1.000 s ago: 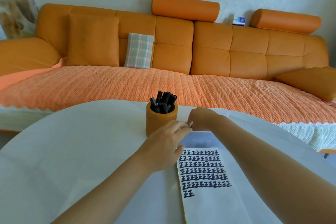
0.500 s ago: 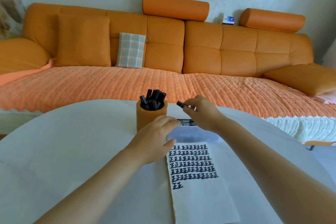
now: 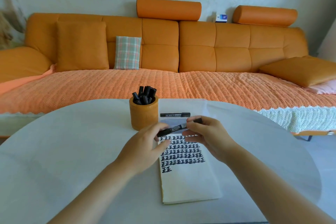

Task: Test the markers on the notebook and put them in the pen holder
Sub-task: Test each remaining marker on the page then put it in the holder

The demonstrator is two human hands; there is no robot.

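Gripping one marker [image 3: 173, 129] at both ends

It slants lower-left to upper-right over the top edge of the notebook [image 3: 189, 183]. The left hand [image 3: 145, 149] curls round its lower end; fingers [image 3: 194, 119] of the right hand [image 3: 209, 138] pinch the upper end. The pen holder [image 3: 143, 114] stands just upper-left.

One held marker [image 3: 172, 129], one lying marker [image 3: 175, 114], one notebook [image 3: 189, 183], one pen holder [image 3: 143, 114].

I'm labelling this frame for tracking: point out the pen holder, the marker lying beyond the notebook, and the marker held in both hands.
pen holder [image 3: 143, 115], head view, on its orange front wall.
lying marker [image 3: 174, 114], head view, middle of its barrel.
held marker [image 3: 176, 128], head view, labelled middle of its barrel.
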